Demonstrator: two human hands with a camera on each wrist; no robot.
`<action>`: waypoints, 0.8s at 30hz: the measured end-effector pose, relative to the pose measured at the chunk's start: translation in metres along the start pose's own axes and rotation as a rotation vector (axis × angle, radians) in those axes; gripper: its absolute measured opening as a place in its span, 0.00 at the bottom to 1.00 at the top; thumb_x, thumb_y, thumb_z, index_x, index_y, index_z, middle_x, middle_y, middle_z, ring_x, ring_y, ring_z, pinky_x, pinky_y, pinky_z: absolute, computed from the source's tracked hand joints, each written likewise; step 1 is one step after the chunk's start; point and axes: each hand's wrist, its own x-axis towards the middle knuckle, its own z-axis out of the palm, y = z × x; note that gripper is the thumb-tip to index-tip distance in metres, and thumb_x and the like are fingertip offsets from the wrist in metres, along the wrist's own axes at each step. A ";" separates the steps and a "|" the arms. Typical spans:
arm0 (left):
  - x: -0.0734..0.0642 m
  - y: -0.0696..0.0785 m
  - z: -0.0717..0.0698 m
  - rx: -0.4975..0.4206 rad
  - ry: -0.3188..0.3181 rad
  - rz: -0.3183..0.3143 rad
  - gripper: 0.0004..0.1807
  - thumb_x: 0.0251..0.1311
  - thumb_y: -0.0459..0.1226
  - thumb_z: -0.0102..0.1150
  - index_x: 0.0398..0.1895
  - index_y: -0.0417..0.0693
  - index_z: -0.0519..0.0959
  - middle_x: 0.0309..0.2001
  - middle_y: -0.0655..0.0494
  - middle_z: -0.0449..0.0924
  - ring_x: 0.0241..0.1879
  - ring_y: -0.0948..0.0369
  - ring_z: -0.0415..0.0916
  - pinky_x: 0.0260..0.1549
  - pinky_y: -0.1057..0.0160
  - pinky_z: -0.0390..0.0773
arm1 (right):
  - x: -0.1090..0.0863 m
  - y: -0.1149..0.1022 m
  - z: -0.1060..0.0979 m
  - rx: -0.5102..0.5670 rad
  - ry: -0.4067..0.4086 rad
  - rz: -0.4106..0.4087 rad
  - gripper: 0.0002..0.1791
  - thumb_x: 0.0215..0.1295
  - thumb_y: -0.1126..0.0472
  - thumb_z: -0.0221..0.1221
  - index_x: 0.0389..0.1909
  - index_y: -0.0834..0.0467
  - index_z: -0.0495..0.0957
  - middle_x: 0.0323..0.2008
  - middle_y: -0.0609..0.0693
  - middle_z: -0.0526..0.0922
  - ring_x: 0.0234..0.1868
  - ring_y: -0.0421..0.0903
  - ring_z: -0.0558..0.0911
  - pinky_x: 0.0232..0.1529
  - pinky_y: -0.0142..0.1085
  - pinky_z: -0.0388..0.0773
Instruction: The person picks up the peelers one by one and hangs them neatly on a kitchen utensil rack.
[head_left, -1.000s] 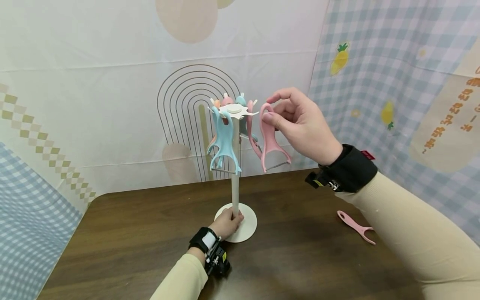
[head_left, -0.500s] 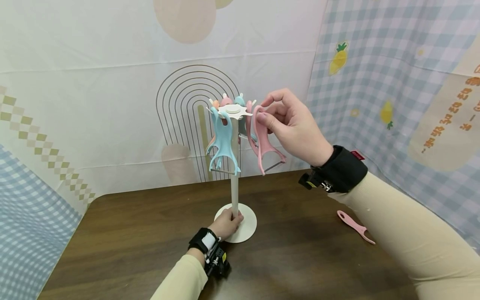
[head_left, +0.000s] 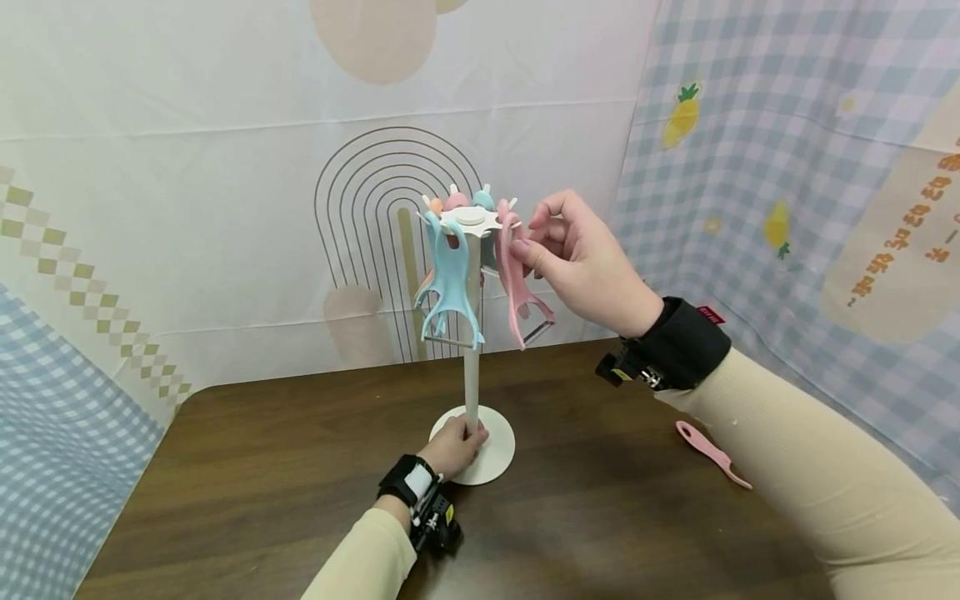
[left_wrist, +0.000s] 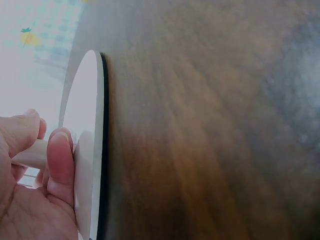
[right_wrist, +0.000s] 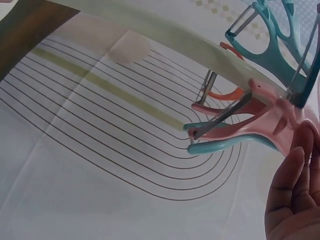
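A white stand with a round base [head_left: 495, 454] and a hooked top [head_left: 470, 218] bears several hanging Y-shaped peelers. My left hand [head_left: 452, 447] grips the foot of its pole [left_wrist: 33, 154], just over the base. At the top, my right hand [head_left: 577, 258] pinches the handle of a pink peeler [head_left: 517, 279], whose loop overlaps a hook on the right side. Its blade points down. Behind it hangs another pink peeler, mostly hidden. Blue peelers [head_left: 452, 279] hang at the front left. In the right wrist view, my fingers [right_wrist: 295, 185] are at the pink handle.
Another pink peeler [head_left: 708, 448] lies on the brown table [head_left: 300, 467] at the right, partly covered by my right sleeve. A white printed cloth [head_left: 225, 250] hangs behind the stand, and blue checked cloth [head_left: 750, 167] hangs at the right.
My right hand has carried the pink peeler left to the hook, where it now overlaps the pink peeler behind it. The left hand keeps its grip on the pole.
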 end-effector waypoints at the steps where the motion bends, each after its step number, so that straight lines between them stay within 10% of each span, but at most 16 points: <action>1: 0.000 0.000 0.000 0.000 0.001 -0.002 0.08 0.72 0.35 0.48 0.34 0.41 0.72 0.17 0.59 0.66 0.18 0.64 0.64 0.20 0.65 0.65 | 0.000 0.001 0.000 0.000 0.002 0.002 0.12 0.68 0.72 0.55 0.43 0.65 0.60 0.35 0.59 0.82 0.33 0.49 0.82 0.36 0.36 0.78; 24: 0.003 -0.006 0.001 0.017 0.004 0.022 0.08 0.72 0.35 0.49 0.33 0.42 0.72 0.17 0.58 0.68 0.19 0.64 0.65 0.22 0.64 0.67 | -0.019 0.022 -0.020 -0.122 0.018 0.089 0.13 0.67 0.67 0.59 0.46 0.62 0.65 0.33 0.55 0.82 0.32 0.52 0.82 0.35 0.36 0.77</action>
